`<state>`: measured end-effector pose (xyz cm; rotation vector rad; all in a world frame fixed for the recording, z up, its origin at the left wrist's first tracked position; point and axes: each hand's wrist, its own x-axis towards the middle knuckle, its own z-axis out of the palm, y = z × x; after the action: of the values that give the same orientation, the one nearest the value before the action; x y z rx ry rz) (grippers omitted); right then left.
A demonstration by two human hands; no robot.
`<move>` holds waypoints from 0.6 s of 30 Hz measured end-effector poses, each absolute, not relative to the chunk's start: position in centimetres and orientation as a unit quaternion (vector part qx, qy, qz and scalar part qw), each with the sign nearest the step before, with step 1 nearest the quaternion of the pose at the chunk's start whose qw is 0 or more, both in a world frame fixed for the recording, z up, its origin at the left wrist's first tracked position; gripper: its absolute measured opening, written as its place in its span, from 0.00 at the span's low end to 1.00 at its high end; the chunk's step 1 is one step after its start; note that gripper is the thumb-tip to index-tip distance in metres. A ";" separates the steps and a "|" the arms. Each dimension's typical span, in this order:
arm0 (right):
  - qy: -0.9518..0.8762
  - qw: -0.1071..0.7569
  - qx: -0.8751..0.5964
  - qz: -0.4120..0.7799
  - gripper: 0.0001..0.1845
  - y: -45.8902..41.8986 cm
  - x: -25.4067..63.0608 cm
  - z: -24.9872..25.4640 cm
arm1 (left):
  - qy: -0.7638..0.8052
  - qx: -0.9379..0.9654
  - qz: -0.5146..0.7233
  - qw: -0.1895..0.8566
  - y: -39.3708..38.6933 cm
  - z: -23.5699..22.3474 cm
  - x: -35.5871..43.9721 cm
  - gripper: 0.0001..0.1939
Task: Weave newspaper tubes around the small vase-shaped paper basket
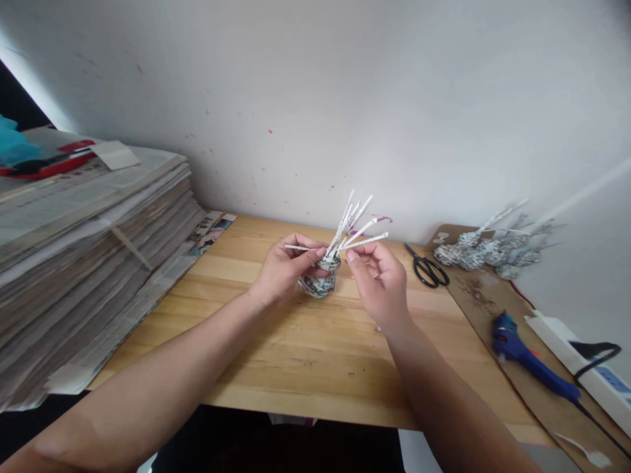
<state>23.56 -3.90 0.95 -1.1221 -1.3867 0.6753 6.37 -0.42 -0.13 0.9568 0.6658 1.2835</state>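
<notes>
A small woven piece of rolled newspaper (318, 286) is held just above the wooden table. White paper tubes (340, 226) fan upward from its narrow neck. My left hand (293, 263) is closed round the neck, its thumb pressed at the base of the tubes, while one thin tube sticks out to the left past its fingers. On the other side my right hand (379, 279) pinches a paper tube that leans right. Among the tubes a magenta hooked tool (383, 219) shows in part; how it is held in there is hidden.
At left rises a tall stack of newspapers (98, 263) with red-handled pliers (49, 164) on top. Black scissors (428, 268) lie right of my hands. Several woven paper pieces (473, 253), a blue glue gun (532, 361) and a white power strip (586, 368) are on brown cardboard.
</notes>
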 end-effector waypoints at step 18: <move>-0.619 0.570 -0.460 0.282 0.07 -4.2 23.4 0.8 | 0.269 0.428 0.565 0.652 -0.1 -0.3 6.2 0.24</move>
<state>23.39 -4.16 0.82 -1.0799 -1.4537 0.6615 6.18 -0.15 -0.26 0.9714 0.6096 1.2832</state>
